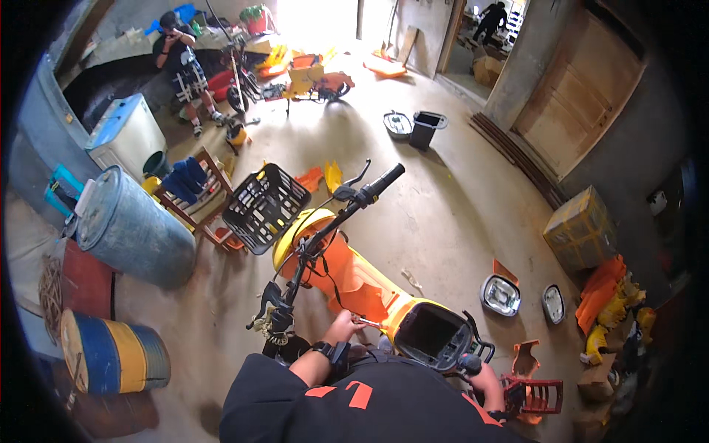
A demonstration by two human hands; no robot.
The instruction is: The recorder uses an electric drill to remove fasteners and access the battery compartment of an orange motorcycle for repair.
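The yellow-and-orange scooter [354, 273] stands in front of me, its black handlebar [325, 232] turned diagonally and a black front basket [262, 207] beside it. My left hand [343, 325] is closed on a slim metal tool [365, 322] at the orange body panel, just left of the open black seat compartment [428, 336]. My right hand [484, 380] is at the right rear of that compartment, beside a dark object [469, 363] and a black rear rail [478, 332]; its fingers are mostly hidden.
A blue barrel [140, 229], striped drum [111, 351] and wooden chair [203, 199] line the left. Loose lamp housings [500, 295], a carton [580, 225] and orange panels [598, 295] lie right. A person [181, 70] stands near other scooters [306, 88]; another [491, 22] is beyond the doorway.
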